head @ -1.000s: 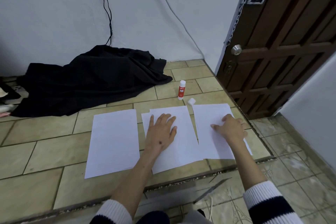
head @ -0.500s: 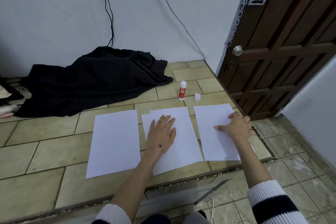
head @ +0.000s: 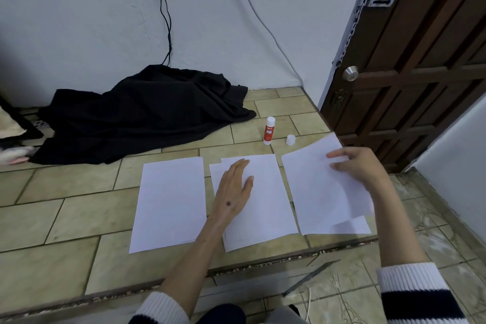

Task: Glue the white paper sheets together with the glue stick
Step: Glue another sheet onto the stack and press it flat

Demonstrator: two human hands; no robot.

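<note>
A person kneels at a raised tiled floor step [head: 79,218], three lots of white paper laid side by side before them. The left hand [head: 232,187] lies flat, fingers straight, on the middle stack [head: 265,208], pinning it. The right hand [head: 360,168] pinches the far right corner of the top right sheet [head: 315,192] and peels it upward off the sheet beneath [head: 352,226], whose near corner shows at about 5 o'clock from the lifted one. A third pile, the left sheet [head: 168,202], lies untouched at 9 o'clock from the pinning hand.

The glue stick [head: 269,131] stands upright and uncapped at 12 o'clock from the middle stack, its cap [head: 290,139] just beside it at 3 o'clock; neither hand touches it.

The step in hand looks like separating one sheet to carry onto the middle stack. Doing it well likely means lifting slowly so the lower sheet does not cling and drag, keeping the flat hand's weight on the stack so it cannot skid on the smooth tiles, and squaring edges before pressing. Whether glue already lies on the stack cannot be told. The open stick, standing close to the lifted sheet's far edge, could be knocked over.

A black cloth [head: 136,113] lies heaped at 11 o'clock, beside a wooden door [head: 420,73] at 2 o'clock.
</note>
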